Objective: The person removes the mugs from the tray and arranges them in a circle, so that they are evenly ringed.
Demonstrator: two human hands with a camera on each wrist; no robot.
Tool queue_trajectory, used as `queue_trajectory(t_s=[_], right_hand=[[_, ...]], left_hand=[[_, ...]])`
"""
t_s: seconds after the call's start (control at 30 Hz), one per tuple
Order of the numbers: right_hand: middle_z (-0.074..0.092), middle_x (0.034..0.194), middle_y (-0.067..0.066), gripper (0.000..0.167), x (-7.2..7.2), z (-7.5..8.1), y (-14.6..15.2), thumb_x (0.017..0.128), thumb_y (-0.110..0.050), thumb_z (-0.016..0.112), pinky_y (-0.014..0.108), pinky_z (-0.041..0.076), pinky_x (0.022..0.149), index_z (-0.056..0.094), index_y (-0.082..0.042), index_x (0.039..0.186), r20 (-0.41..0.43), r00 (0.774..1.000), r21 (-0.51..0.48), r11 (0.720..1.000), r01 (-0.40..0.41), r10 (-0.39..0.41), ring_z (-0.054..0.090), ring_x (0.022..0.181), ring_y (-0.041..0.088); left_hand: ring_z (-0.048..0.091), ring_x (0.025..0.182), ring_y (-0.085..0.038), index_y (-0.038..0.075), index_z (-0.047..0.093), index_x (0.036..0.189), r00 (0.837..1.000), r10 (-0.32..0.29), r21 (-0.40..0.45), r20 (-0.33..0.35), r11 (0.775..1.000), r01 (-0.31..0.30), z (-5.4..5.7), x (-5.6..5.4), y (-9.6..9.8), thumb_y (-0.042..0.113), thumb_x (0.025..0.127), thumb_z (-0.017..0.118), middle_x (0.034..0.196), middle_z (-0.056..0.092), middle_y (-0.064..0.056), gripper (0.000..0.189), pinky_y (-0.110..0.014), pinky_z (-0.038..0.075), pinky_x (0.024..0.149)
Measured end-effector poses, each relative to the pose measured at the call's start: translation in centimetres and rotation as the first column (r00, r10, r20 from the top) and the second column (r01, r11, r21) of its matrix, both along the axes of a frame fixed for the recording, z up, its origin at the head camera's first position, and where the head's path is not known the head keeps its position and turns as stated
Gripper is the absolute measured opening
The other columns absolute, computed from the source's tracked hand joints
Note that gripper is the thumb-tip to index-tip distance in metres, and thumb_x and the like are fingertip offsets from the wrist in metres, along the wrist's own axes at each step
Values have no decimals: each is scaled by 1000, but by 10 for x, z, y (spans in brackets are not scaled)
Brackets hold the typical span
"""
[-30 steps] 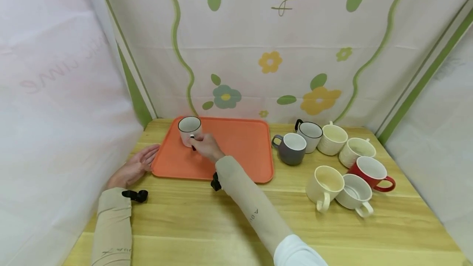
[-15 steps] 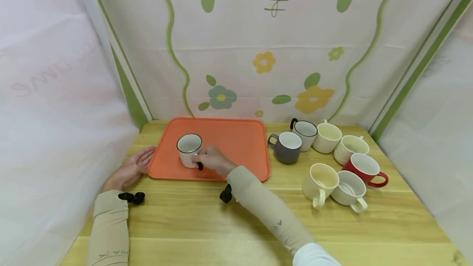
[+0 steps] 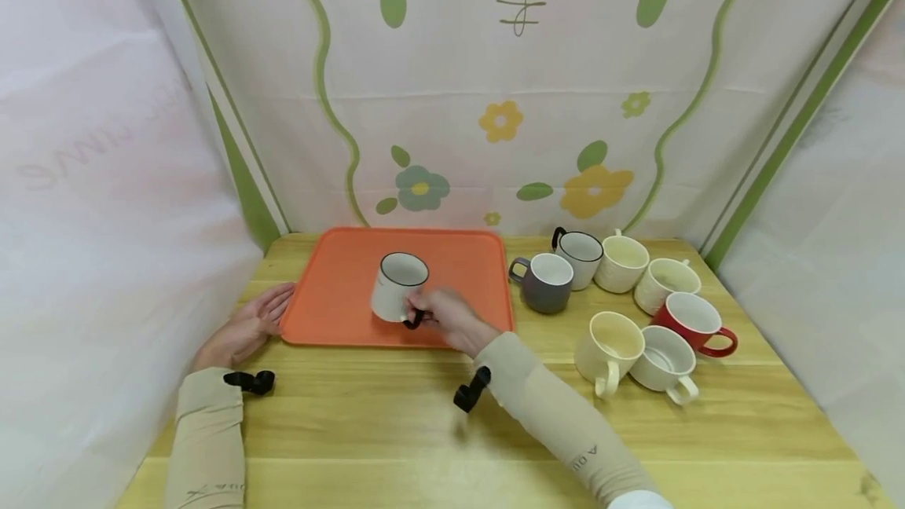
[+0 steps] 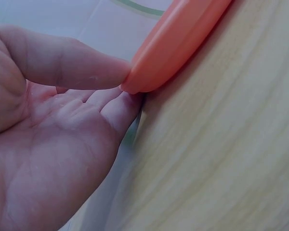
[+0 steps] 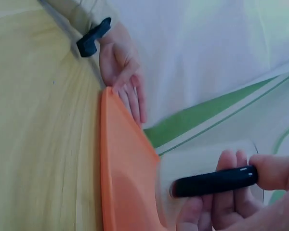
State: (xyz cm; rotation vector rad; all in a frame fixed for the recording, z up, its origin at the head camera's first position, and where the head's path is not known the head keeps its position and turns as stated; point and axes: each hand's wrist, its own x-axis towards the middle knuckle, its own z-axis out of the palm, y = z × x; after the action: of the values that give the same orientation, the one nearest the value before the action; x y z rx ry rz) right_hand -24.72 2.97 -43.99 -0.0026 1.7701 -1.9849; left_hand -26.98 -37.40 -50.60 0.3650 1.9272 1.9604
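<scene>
My right hand (image 3: pixel 452 316) pinches the black handle (image 5: pixel 214 183) of a white mug (image 3: pixel 393 297) with a dark rim. The mug is upright over the middle of the orange tray (image 3: pixel 346 242); whether its base touches the tray I cannot tell. At the tray's near left corner, my left hand (image 3: pixel 247 328) holds the edge between thumb and fingers. In the left wrist view, its thumb (image 4: pixel 77 62) meets the tray's rim (image 4: pixel 168 48), and the other fingers extend along and below it.
To the tray's right stand a grey mug (image 3: pixel 546 293), another black-rimmed white mug (image 3: pixel 581 258), several cream and white mugs (image 3: pixel 608 352), and a red mug (image 3: pixel 696 320). All rest on the wooden table (image 3: pixel 353 430). Patterned cloth (image 3: pixel 438 61) hangs behind and at both sides.
My right hand has brought the white mug from the tray's back left toward me, then to the right. The left hand stays at the tray's corner. The other mugs have not moved.
</scene>
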Motion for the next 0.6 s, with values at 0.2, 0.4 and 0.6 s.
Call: queue_trajectory(t_s=[0.2,0.4,0.6], right_hand=[[71,89,5,27,20,3,32,105,-22,64,44,54,104,75,3,109,-39,993,37,993,110,-108,66,89,18],[72,88,2,28,39,2,64,105,-18,64,44,53,103,75,8,109,-57,966,57,966,254,-250,66,88,15],[75,89,0,29,61,-2,87,102,-11,67,33,56,95,73,15,114,-88,915,12,918,396,-393,68,90,12]], left_hand=[[-16,159,-45,-2,-10,167,1000,8,-9,9,1000,-8,0,-1,1,-27,83,46,173,-18,-27,104,-8,46,106],[-17,158,-45,-2,-10,167,1000,-7,1,0,1000,7,1,-1,-1,-26,84,47,173,-19,-27,103,-9,47,105],[-18,157,-44,-2,-11,167,1000,-17,17,-8,1000,17,0,0,-2,-26,84,47,172,-20,-28,103,-9,46,106]])
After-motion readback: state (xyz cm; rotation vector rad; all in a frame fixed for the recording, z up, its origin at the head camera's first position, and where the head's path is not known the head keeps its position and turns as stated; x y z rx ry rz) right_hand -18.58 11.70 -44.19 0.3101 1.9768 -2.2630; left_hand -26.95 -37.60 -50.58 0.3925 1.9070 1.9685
